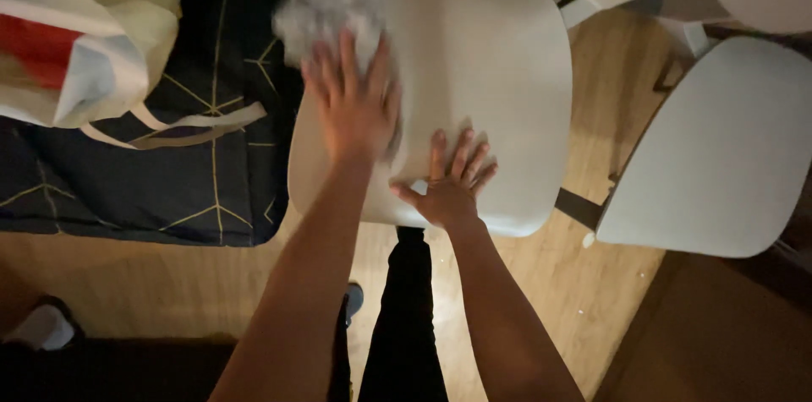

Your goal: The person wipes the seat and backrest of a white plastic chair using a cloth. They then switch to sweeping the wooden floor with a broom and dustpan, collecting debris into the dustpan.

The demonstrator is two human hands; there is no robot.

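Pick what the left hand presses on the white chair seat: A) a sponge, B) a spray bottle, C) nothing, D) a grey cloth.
D: the left hand lies flat on a crumpled grey cloth on the white chair seat, while the right hand rests bare near the seat's front edge.

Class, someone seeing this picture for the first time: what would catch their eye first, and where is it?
First, the white chair seat in the middle, with both hands on it. The left hand presses a blurred grey cloth at the seat's upper left; the right hand lies flat near its front edge. A dark patterned cover lies to the left, a second white chair to the right.
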